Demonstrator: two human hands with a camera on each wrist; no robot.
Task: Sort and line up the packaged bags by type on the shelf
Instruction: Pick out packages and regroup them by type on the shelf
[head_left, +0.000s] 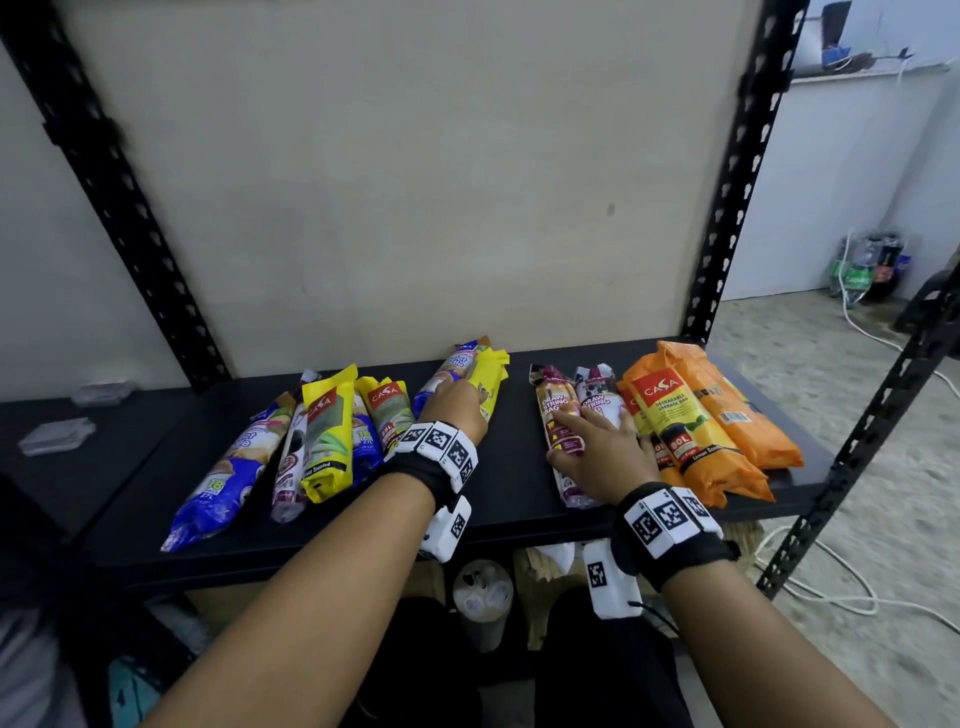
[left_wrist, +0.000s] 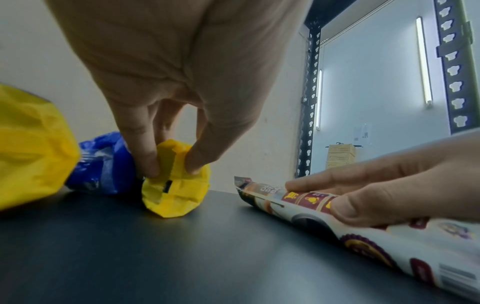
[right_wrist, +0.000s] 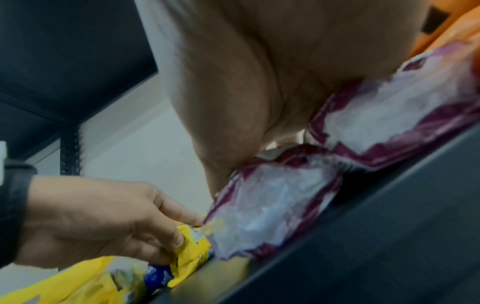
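Left hand (head_left: 453, 404), at 12 o'clock of the shelf (head_left: 509, 499), pinches the near end of a yellow pack (left_wrist: 176, 191) between thumb and fingers; a blue pack (left_wrist: 103, 164) lies touching it at 9 o'clock. Right hand (head_left: 597, 452), fingers extended flat, presses on two maroon-and-white drawstring packs (head_left: 558, 415) lying side by side (thumb against the leftmost one). At 3 o'clock of these, overlapping orange packs (head_left: 711, 415) lie together, the nearest touching the drawstring pair. At 9 o'clock of the left hand, a mixed group (head_left: 311, 436) of blue, maroon and yellow packs lies fanned.
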